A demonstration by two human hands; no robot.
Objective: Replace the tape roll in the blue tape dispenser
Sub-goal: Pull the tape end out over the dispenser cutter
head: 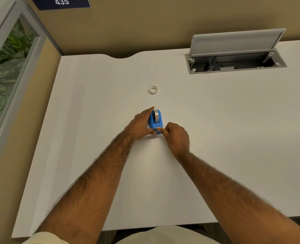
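Note:
The blue tape dispenser (155,122) stands on the white desk (216,138) near the middle, with a tape roll (156,115) seated in it. My left hand (140,124) clasps the dispenser from its left side, fingers along the far end and thumb at the near end. My right hand (176,136) is at the dispenser's near right corner, its thumb and forefinger pinched at the cutter end. What they pinch is too small to tell. A second, whitish tape roll (153,90) lies flat on the desk beyond the dispenser.
An open cable hatch (235,63) with its grey lid (237,42) raised is set in the desk at the back right. A tan partition wall runs along the back. A glass panel (8,71) stands on the left.

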